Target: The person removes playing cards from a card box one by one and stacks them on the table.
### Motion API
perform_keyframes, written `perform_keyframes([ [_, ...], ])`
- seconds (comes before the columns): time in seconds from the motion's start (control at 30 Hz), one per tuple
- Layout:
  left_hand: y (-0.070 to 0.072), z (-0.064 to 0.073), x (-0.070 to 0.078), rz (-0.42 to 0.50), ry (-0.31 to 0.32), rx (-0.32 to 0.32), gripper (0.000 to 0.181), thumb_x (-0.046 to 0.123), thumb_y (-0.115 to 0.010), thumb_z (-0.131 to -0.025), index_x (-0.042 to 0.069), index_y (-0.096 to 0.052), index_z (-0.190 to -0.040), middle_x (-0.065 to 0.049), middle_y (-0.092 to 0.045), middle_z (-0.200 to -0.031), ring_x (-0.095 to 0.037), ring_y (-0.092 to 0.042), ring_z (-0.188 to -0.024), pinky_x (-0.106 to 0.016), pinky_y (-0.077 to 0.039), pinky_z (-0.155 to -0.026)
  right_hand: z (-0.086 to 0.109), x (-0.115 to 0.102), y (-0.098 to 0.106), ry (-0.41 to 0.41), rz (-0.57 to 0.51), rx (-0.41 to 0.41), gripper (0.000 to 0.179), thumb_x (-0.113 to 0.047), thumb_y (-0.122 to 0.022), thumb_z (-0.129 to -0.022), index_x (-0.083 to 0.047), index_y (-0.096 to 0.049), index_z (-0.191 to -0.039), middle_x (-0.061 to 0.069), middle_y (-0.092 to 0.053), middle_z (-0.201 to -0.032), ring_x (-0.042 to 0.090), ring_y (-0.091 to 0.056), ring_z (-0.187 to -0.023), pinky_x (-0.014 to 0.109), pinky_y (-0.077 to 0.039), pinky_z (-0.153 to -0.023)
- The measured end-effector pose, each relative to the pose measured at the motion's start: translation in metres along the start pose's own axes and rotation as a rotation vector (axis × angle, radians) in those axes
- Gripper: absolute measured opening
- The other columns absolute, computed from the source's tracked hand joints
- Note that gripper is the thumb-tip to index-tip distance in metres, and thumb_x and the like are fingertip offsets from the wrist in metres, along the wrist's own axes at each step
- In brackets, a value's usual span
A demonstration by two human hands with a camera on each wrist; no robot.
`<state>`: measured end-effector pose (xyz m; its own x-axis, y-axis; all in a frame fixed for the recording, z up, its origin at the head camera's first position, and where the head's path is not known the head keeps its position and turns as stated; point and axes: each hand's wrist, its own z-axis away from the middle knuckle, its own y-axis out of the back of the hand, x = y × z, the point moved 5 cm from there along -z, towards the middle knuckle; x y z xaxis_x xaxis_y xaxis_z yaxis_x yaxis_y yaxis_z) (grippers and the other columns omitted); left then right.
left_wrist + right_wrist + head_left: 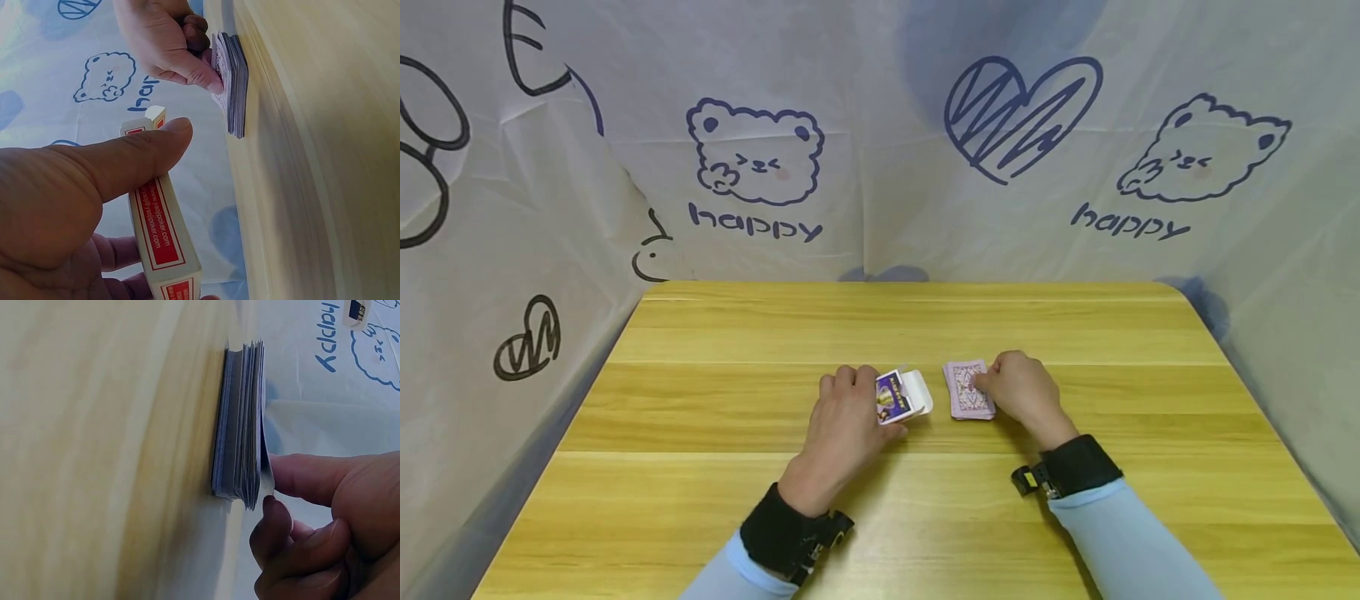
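My left hand [842, 429] grips a small playing-card box [893, 397], purple and white on its face with a white flap standing out on the right. In the left wrist view, my thumb lies along the narrow red-and-white side [164, 231]. To the right, a squared deck of playing cards [967, 392] lies on the table, its patterned pinkish backs up. My right hand [1024, 395] reaches the deck's right edge. Thumb and forefinger pinch the top card [267, 456], whose edge bends up slightly from the layered stack [240, 425] in the right wrist view.
The wooden table [737, 333] carries the box and deck near its middle. Behind it hangs a pale cloth [895, 208] with bear, heart and "happy" drawings. Black wrist bands with small cameras [837, 529] sit below each hand.
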<state>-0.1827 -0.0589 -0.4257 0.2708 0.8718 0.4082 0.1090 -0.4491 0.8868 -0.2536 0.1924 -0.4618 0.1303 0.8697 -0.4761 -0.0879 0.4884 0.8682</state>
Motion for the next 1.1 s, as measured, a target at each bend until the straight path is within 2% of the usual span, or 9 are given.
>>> perform_keyframes([
  [0.23,0.000,0.000,0.001,0.007,0.005,-0.008,0.076,0.037,-0.100,-0.071,-0.002,-0.062,-0.124,-0.020,-0.061,-0.110,-0.033,-0.051,-0.096,-0.039,-0.049,-0.076,-0.001,-0.002,0.002,0.007,0.015,0.013,0.031,-0.032,-0.076,-0.092,-0.005,-0.062,-0.094,0.008,-0.063,-0.077,0.023,-0.057,-0.066,0.033,-0.039,-0.053],
  [0.37,-0.001,0.000,0.001,0.013,-0.003,-0.010,0.076,0.036,-0.100,-0.070,-0.003,-0.062,-0.125,-0.020,-0.061,-0.110,-0.033,-0.051,-0.096,-0.039,-0.049,-0.076,0.003,-0.006,0.005,0.021,-0.018,0.047,0.028,-0.032,-0.072,-0.095,-0.007,-0.063,-0.091,0.007,-0.063,-0.077,0.022,-0.057,-0.065,0.032,-0.039,-0.053],
  [0.43,-0.002,0.000,0.001,0.009,-0.013,-0.009,0.076,0.036,-0.100,-0.070,-0.003,-0.062,-0.124,-0.020,-0.062,-0.110,-0.033,-0.051,-0.096,-0.039,-0.049,-0.076,0.009,-0.012,0.006,0.055,-0.079,0.081,0.027,-0.032,-0.070,-0.097,-0.007,-0.064,-0.089,0.006,-0.063,-0.075,0.021,-0.055,-0.064,0.032,-0.039,-0.053],
  [0.6,-0.004,0.001,0.002,0.005,-0.037,0.001,0.077,0.035,-0.101,-0.068,-0.003,-0.063,-0.123,-0.021,-0.063,-0.110,-0.034,-0.052,-0.096,-0.039,-0.050,-0.075,0.030,-0.036,0.009,0.183,-0.334,0.139,0.026,-0.027,-0.069,-0.102,-0.006,-0.071,-0.087,0.003,-0.059,-0.070,0.019,-0.050,-0.060,0.030,-0.038,-0.054],
  [0.7,-0.004,0.001,0.003,0.002,-0.056,0.008,0.076,0.036,-0.101,-0.067,-0.002,-0.063,-0.121,-0.020,-0.063,-0.109,-0.034,-0.052,-0.095,-0.039,-0.050,-0.073,0.042,-0.049,0.007,0.218,-0.461,0.129,0.021,-0.023,-0.069,-0.102,-0.006,-0.075,-0.091,0.004,-0.061,-0.072,0.018,-0.051,-0.064,0.029,-0.040,-0.058],
  [0.8,-0.005,0.002,0.004,-0.003,-0.078,0.009,0.075,0.036,-0.101,-0.067,-0.001,-0.062,-0.119,-0.020,-0.063,-0.108,-0.033,-0.052,-0.094,-0.038,-0.048,-0.074,0.051,-0.060,0.002,0.232,-0.526,0.095,0.017,-0.020,-0.069,-0.101,-0.006,-0.077,-0.095,0.005,-0.068,-0.080,0.018,-0.055,-0.070,0.029,-0.044,-0.063],
  [0.87,-0.005,0.002,0.005,-0.007,-0.093,0.010,0.074,0.037,-0.101,-0.068,0.000,-0.062,-0.118,-0.019,-0.063,-0.107,-0.033,-0.052,-0.094,-0.038,-0.047,-0.075,0.054,-0.065,-0.002,0.245,-0.523,0.072,0.015,-0.018,-0.069,-0.100,-0.006,-0.078,-0.097,0.006,-0.072,-0.086,0.018,-0.058,-0.075,0.029,-0.047,-0.067],
  [1.0,-0.005,0.002,0.006,-0.019,-0.123,0.013,0.073,0.037,-0.101,-0.067,0.000,-0.062,-0.117,-0.018,-0.062,-0.105,-0.032,-0.051,-0.094,-0.039,-0.046,-0.077,0.057,-0.070,-0.008,0.269,-0.451,0.032,0.013,-0.015,-0.070,-0.098,-0.007,-0.080,-0.098,0.006,-0.077,-0.093,0.017,-0.063,-0.082,0.030,-0.050,-0.073],
  [1.1,-0.005,0.003,0.007,-0.032,-0.142,0.014,0.073,0.037,-0.101,-0.067,0.001,-0.062,-0.116,-0.017,-0.062,-0.105,-0.032,-0.052,-0.094,-0.039,-0.046,-0.078,0.057,-0.070,-0.013,0.266,-0.418,-0.008,0.014,-0.016,-0.070,-0.097,-0.006,-0.081,-0.097,0.005,-0.078,-0.093,0.016,-0.064,-0.081,0.030,-0.051,-0.071],
])
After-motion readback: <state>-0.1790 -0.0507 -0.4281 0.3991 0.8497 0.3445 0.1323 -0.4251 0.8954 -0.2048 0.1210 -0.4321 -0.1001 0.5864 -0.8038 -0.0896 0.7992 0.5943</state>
